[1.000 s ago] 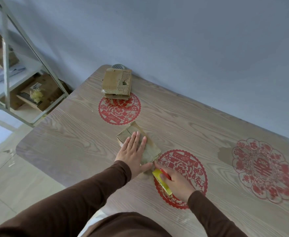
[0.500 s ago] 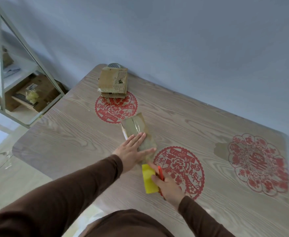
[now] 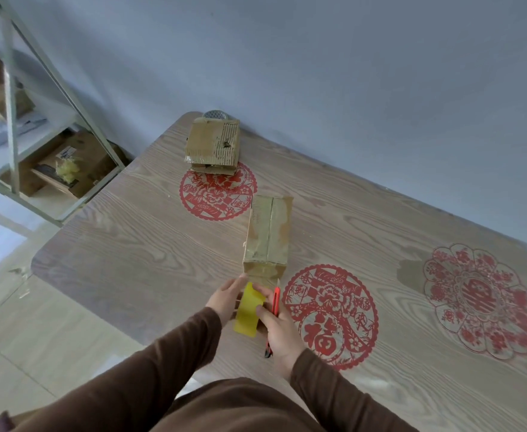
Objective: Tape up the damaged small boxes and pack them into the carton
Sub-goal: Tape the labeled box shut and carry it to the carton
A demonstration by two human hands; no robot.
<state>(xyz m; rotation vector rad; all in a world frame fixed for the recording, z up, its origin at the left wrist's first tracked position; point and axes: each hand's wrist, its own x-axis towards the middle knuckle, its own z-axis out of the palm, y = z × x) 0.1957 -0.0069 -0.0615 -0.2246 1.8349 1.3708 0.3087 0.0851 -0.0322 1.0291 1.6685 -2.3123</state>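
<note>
1. Brown corrugated card makes up the small box [image 3: 267, 236], a long rectangular block lying on the worktop [image 3: 131, 260] with glossy clear tape along its top seam and over its near end.
2. The worktop is pale wood-grain laminate with rounded corners, and 3 flat red paper-cut discs are stuck to it; the small box sits between the far-left disc [image 3: 217, 194] and the near-centre disc [image 3: 330, 316].
3. A second box [image 3: 213, 145], squarish and battered, with bare ribbed fluting showing on its top, rests at the far left edge against the wall, well apart from the first.
4. The left hand [image 3: 227, 299] lies just near the small box's near end, fingers extended toward the yellow plastic of the tape dispenser [image 3: 248, 311]; its grip is relaxed and closes on nothing.
5. The right hand [image 3: 279, 328] has its grip wrapped round the tape dispenser, whose thin red edge shows beside the fingers.
6. Both arms wear matte brown sleeves.
7. A grey metal shelf [image 3: 9, 126] at far left holds cardboard boxes and crumpled wrapping.
</note>
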